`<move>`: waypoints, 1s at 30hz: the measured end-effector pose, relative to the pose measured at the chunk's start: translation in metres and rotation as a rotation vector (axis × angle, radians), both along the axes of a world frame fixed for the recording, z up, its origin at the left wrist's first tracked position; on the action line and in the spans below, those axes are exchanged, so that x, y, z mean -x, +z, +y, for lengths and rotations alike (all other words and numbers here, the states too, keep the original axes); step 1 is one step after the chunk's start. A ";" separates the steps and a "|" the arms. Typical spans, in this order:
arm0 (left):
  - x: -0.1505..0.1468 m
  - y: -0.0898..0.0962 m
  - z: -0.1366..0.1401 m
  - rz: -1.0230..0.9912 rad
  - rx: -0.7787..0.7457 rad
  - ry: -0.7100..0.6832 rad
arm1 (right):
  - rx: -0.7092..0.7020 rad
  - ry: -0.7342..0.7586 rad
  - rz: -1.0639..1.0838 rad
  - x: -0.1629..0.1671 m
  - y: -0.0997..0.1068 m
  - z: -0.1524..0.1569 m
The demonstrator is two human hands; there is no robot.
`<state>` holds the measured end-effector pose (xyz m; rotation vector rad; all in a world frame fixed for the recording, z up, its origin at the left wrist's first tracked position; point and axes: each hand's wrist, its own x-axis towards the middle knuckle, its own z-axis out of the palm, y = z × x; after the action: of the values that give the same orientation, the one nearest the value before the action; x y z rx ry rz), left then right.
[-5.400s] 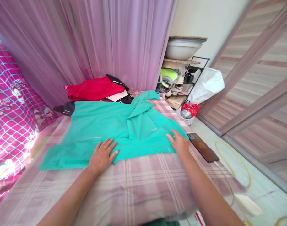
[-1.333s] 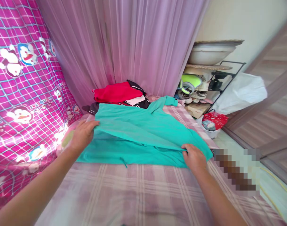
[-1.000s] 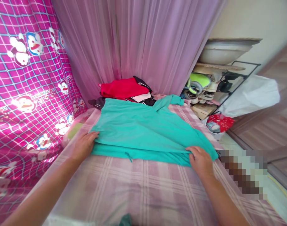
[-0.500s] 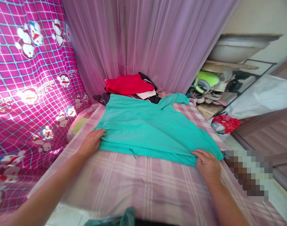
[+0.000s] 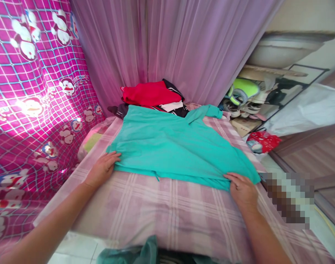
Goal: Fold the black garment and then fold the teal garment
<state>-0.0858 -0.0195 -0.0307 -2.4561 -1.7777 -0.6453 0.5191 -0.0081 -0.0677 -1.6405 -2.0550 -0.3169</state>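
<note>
A teal short-sleeved shirt (image 5: 167, 143) lies spread and folded on the bed, one sleeve (image 5: 204, 113) pointing to the far right. My left hand (image 5: 104, 168) is at its near left corner, fingertips over the edge of the cloth; the thumb is hidden. At the near right, my right hand (image 5: 243, 189) pinches the hem between thumb and fingers. A thin teal strip (image 5: 157, 177) hangs from the middle of the near edge, where two layers of cloth show.
Behind the shirt sits a heap of red, black and white clothes (image 5: 152, 94), against a purple curtain (image 5: 167, 47). The bed has a plaid sheet (image 5: 162, 216). A pink patterned curtain (image 5: 41, 110) hangs left. On the right stand a shoe rack (image 5: 283, 99) and a red bag (image 5: 262, 141).
The lower layer along the shirt's near edge shows less on the left and middle than before. Both hands stay at the same corners. The view has shifted slightly.
</note>
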 end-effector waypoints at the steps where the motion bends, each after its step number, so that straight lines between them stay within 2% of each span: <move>1: 0.001 -0.002 0.000 0.007 0.036 0.003 | 0.013 0.009 0.003 -0.001 0.001 0.001; 4: 0.004 0.006 0.003 0.042 0.162 -0.007 | 0.031 0.014 0.023 0.001 0.011 0.003; 6: 0.002 0.020 0.006 0.085 0.254 -0.009 | -0.007 -0.011 0.052 0.009 0.024 0.005; 8: -0.004 0.034 0.009 0.124 0.277 0.025 | -0.068 -0.043 0.094 0.026 0.040 0.008; 10: -0.016 0.045 0.014 0.147 0.228 0.071 | -0.096 -0.038 0.132 0.053 0.056 0.013; 13: -0.045 0.048 0.027 0.144 0.147 0.079 | -0.019 0.042 0.161 0.108 0.074 0.023; 18: -0.091 0.027 0.053 0.195 0.166 0.134 | 0.128 0.212 0.114 0.210 0.091 0.045; 21: -0.100 0.010 0.061 0.228 0.221 0.156 | 0.240 0.303 0.050 0.262 0.093 0.059; 24: -0.097 0.000 0.064 0.222 0.206 0.148 | 0.363 0.370 -0.030 0.294 0.084 0.071; 27: -0.093 -0.002 0.064 0.217 0.187 0.143 | 0.489 0.343 -0.092 0.298 0.066 0.076; 30: -0.092 -0.001 0.064 0.222 0.200 0.144 | 0.514 0.272 -0.098 0.282 0.052 0.074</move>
<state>0.0063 0.0448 -0.0321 -2.3743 -1.9873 -0.1831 0.2370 0.0659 -0.0159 -1.6041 -2.5468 0.2517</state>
